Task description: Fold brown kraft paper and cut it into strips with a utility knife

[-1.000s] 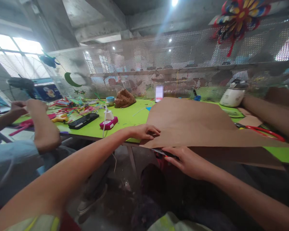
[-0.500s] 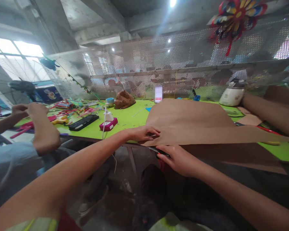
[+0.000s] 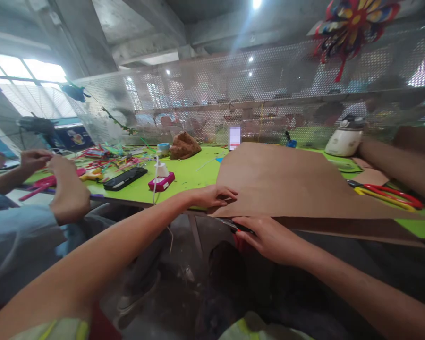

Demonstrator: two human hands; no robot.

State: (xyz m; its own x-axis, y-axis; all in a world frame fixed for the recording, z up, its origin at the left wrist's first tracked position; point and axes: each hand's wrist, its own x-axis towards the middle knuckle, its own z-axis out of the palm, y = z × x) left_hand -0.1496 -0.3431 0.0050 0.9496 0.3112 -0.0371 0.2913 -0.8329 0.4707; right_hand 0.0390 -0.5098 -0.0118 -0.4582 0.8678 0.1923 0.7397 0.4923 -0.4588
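A large sheet of brown paper point(image 3: 276, 177) lies on the green table, its near edge hanging over the front. My left hand point(image 3: 219, 196) rests on the sheet's left corner, fingers stretched out and slightly bent. Just below that edge, my right hand point(image 3: 269, 236) grips a pair of scissors point(image 3: 230, 223); part of a thin metal blade shows at the paper's left corner, and the dark and red handle is mostly covered by my fingers. To the right, on the table, lie other scissors point(image 3: 389, 194) with red and yellow handles.
A pink power socket point(image 3: 162, 182) with a white plug and a black phone-like case point(image 3: 125, 178) lie left on the green table point(image 3: 194, 175). A phone point(image 3: 235, 137) stands behind the paper. A white bottle point(image 3: 345, 137) is at right. A co-worker's hands point(image 3: 35, 160) work at left.
The paper's near edge at right has dropped, exposing the red and yellow scissors on the table. My hands have hardly moved; the view has shifted slightly.
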